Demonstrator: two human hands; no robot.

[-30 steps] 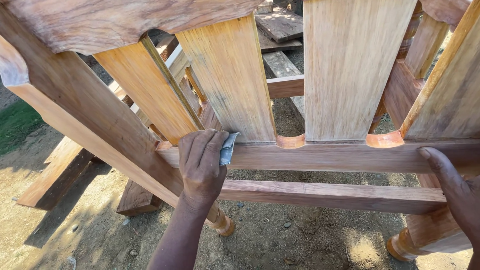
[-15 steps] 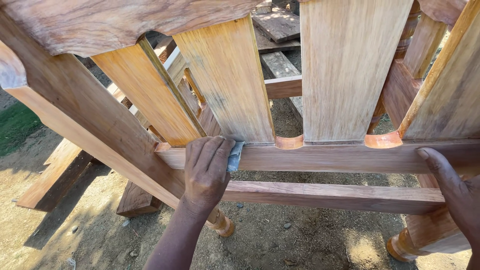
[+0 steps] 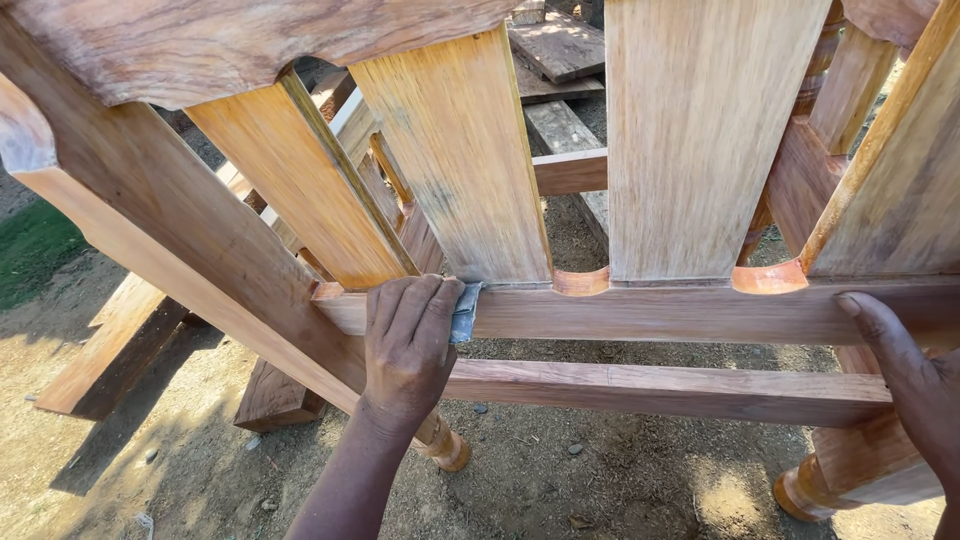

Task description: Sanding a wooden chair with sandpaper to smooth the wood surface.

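Slanting down from the upper left, a thick frame post crosses the picture, with a patch of grass and a loose plank on the dirt ground behind and below it. Just right of the post stands the first slat, tilted, and beside it a second, paler slat; both run down to the upper rail. At the left end of that rail lies the left hand, palm down, fingers close together and bent over the rail's top edge, pressing a small grey piece of sandpaper flat against the wood. Only the right edge of the sandpaper shows past the fingertips; it sits on the rail directly under the foot of the second slat. The hand is folded onto the sheet rather than clenched around it. Below the wrist a turned leg reaches the ground. Further right comes a wide third slat, with small curved orange cut-outs at the rail on either side of its foot. A lower rail runs parallel beneath the upper one. At the far right the right hand rests on the end of the upper rail, thumb laid along the top, fingers out of view past the frame edge, so how far it wraps cannot be told; it holds nothing but the wood. Another turned leg stands under it.
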